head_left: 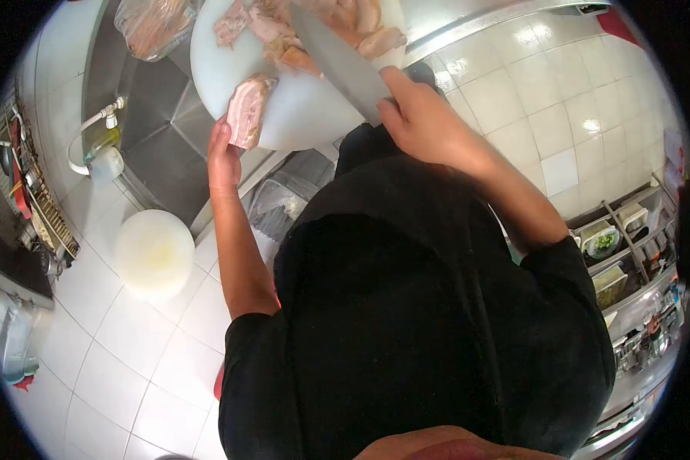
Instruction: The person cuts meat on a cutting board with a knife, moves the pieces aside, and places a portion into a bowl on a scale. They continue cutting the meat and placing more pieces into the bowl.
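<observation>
A round white cutting board (307, 115) lies at the top of the view. My left hand (223, 157) grips a slab of pork belly (250, 111) by its lower left side, at the board's left edge. Pink and white layers show on the slab's face. In my right hand (429, 123) is a large kitchen knife (337, 61), fingers wrapped round the handle, which they mostly hide. The broad blade points up and left over the board, its tip among several loose pieces of meat (272, 27). Knife and slab are apart.
Left of the board is a steel sink (149, 130) with a plastic bag of meat (155, 27) by its far end. A tap (103, 115) stands at the sink's side. Below are a round whitish tub (155, 253) and a clear plastic bag (280, 201). Food containers (602, 241) sit at right.
</observation>
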